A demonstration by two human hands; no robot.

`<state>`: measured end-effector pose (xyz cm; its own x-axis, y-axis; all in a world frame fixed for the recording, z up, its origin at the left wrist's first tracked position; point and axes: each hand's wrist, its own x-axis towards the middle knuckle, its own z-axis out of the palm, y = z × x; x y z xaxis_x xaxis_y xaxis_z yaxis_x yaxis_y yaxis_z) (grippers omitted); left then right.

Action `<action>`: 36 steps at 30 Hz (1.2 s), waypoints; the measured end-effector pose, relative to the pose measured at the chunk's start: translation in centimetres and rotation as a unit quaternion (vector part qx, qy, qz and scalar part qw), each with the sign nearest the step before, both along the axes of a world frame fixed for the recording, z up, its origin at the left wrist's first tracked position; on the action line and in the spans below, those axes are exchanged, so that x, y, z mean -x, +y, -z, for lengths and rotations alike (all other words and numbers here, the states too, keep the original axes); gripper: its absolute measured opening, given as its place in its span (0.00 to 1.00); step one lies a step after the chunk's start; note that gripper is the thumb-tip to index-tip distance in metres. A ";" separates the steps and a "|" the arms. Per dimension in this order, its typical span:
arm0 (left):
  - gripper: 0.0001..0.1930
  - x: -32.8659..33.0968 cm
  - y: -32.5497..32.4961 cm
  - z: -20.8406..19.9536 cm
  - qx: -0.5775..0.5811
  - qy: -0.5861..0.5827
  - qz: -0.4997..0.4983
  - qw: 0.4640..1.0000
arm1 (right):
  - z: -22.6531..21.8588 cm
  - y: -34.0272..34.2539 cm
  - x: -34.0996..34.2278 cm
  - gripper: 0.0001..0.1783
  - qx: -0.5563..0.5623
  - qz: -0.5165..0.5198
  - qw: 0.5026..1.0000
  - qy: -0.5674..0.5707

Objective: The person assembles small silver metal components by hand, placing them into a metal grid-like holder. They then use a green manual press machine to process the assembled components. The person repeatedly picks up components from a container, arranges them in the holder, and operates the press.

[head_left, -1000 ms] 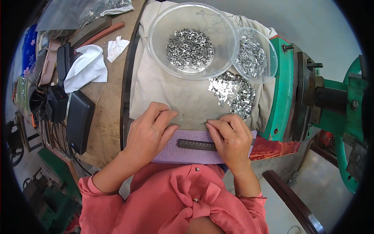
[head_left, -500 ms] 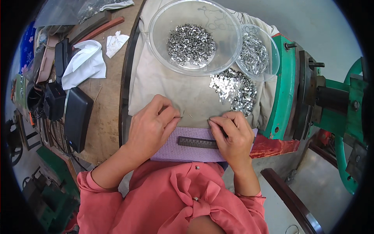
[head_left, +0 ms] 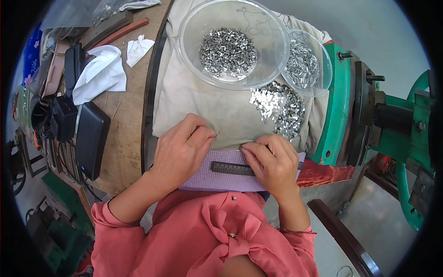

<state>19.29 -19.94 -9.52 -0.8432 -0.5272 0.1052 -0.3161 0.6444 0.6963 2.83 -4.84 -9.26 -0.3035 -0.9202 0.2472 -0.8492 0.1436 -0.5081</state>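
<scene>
My left hand (head_left: 182, 145) is closed in a pinch above the beige cloth (head_left: 203, 99); whatever lies between its fingertips is too small to make out. My right hand (head_left: 274, 161) pinches a tiny thin yellowish pin (head_left: 238, 149) over the far edge of a purple checked pad (head_left: 198, 180). On that pad lies a dark bar with a row of notches (head_left: 230, 168), its right end hidden under my right hand. One more thin pin (head_left: 227, 136) rests on the cloth between my hands. Beyond them is a loose pile of small shiny metal pieces (head_left: 277, 106).
A large clear tub (head_left: 184, 60) of small metal parts stands at the back, beside a smaller clear bowl (head_left: 326, 74) of metal pins. Green machinery (head_left: 334, 111) borders the right. A wooden table (head_left: 127, 129) at left carries a black case (head_left: 92, 141) and white tissue (head_left: 101, 76).
My right hand has moved slightly left and toward me, over the notched bar, and a yellowish pin now shows at its fingertips. My left hand has barely shifted.
</scene>
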 end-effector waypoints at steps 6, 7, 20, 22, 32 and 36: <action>0.09 -0.1 -0.1 -0.3 -0.005 -0.005 0.010 1.000 | 0.3 -0.9 0.5 0.10 0.017 0.020 0.999 0.018; 0.09 -0.1 0.0 -0.3 -0.005 -0.008 0.010 1.000 | 0.3 -1.0 0.5 0.10 0.017 0.023 0.999 0.017; 0.07 -0.1 0.1 0.2 -0.016 0.007 -0.013 1.000 | -0.8 -0.7 -0.9 0.08 -0.047 -0.041 0.998 0.023; 0.07 0.0 0.1 0.1 -0.007 0.000 -0.011 1.000 | -1.0 -0.8 -1.4 0.08 -0.074 -0.035 0.996 0.032; 0.07 -0.1 0.0 0.1 0.004 -0.005 0.001 1.000 | -1.7 -2.2 -0.9 0.09 -0.045 -0.025 0.999 -0.012; 0.07 -0.1 0.1 0.2 0.012 0.000 -0.003 1.000 | -0.4 -4.0 -0.5 0.09 -0.017 -0.068 0.998 0.004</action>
